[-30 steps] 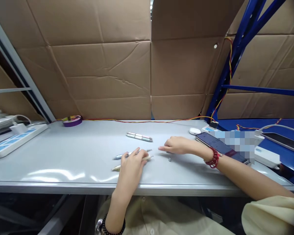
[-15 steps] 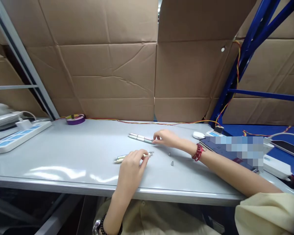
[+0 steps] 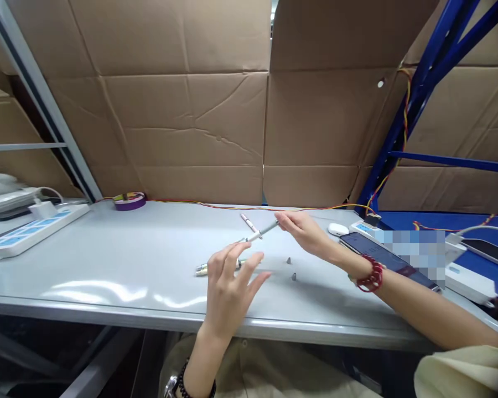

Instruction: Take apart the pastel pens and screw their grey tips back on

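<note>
My right hand (image 3: 302,235) pinches one end of a pale grey-green and white pen (image 3: 267,229), held at a slant above the table. The pen's other end points at my left hand (image 3: 230,279), which is open with its fingers spread. Whether the left fingertips touch that pen I cannot tell. Partly hidden beneath my left hand lie two pens (image 3: 201,270) side by side. Behind the raised pen, a pink and white pen (image 3: 248,221) rests on the table. Two small grey cone-shaped tips (image 3: 289,260) stand on the table below my right hand.
At the right lie a dark phone (image 3: 373,257), a white earphone case (image 3: 338,229) and a white power strip. A roll of purple tape (image 3: 130,202) sits at the back left, and another power strip (image 3: 37,229) lies on the left. Cardboard (image 3: 191,121) walls the back.
My right hand has taken one pen from the pair at the back and lifted it, leaving the pink and white pen turned. My left hand has let go of the pens under it and spread its fingers.
</note>
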The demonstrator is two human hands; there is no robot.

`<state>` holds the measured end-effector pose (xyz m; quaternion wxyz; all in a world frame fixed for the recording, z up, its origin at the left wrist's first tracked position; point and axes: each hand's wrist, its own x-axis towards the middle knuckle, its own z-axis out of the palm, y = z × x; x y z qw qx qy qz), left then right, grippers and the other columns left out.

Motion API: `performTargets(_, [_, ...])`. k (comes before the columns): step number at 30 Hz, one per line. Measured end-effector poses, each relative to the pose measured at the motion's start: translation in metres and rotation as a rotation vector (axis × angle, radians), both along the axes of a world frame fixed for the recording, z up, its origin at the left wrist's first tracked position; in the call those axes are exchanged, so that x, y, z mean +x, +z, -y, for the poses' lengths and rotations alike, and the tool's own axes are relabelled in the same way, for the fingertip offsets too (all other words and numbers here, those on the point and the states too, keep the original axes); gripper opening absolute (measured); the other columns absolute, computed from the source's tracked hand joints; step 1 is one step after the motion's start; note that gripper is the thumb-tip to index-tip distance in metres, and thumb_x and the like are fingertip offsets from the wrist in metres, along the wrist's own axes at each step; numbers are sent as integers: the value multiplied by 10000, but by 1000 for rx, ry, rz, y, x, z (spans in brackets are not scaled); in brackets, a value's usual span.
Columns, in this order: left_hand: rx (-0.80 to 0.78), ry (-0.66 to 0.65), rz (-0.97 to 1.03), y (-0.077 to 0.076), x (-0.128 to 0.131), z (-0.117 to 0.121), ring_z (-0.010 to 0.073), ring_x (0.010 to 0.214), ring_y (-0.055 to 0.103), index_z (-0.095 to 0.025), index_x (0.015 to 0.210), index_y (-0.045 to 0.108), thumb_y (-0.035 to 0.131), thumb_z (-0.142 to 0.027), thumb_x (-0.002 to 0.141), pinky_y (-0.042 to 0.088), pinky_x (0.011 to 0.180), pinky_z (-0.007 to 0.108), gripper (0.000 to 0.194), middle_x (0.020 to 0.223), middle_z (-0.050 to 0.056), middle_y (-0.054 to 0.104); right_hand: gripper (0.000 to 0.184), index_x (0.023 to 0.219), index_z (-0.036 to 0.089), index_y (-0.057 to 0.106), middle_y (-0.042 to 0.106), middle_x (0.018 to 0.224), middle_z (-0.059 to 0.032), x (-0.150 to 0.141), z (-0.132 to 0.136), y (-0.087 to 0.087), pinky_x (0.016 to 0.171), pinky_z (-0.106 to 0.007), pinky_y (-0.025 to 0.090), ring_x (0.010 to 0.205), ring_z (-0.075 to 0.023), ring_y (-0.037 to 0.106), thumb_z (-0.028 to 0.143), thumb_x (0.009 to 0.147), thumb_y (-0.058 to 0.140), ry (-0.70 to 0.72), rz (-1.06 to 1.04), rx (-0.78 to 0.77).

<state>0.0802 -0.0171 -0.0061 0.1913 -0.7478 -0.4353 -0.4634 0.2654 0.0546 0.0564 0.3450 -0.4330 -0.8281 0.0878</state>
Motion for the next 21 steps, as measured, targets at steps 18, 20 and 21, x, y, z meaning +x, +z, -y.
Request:
performTargets(18, [-549, 3, -209, 1, 4, -1, 215, 849, 568, -253, 1101, 567, 380, -269, 942, 399, 779, 365, 245, 859, 14, 667, 446, 807, 166, 564, 593, 752, -64, 11, 20, -31, 602, -275, 374, 694, -165, 510, 449, 956, 254, 309, 449, 271])
performTargets(20, [-565, 19, -211, 1, 3, -1, 219, 846, 578, -257, 1129, 550, 368, -263, 945, 401, 773, 360, 259, 857, 17, 669, 425, 870, 170, 577, 608, 800, -73, 10, 21, -31, 661, -299, 375, 753, -183, 516, 514, 918, 332, 288, 453, 286])
performTargets(21, [-571, 23, -218, 1, 3, -1, 222, 830, 584, -253, 1124, 549, 360, -268, 947, 405, 746, 349, 259, 850, 20, 669, 428, 870, 175, 582, 609, 791, -71, 10, 22, -31, 679, -313, 370, 766, -193, 512, 537, 901, 358, 270, 457, 284])
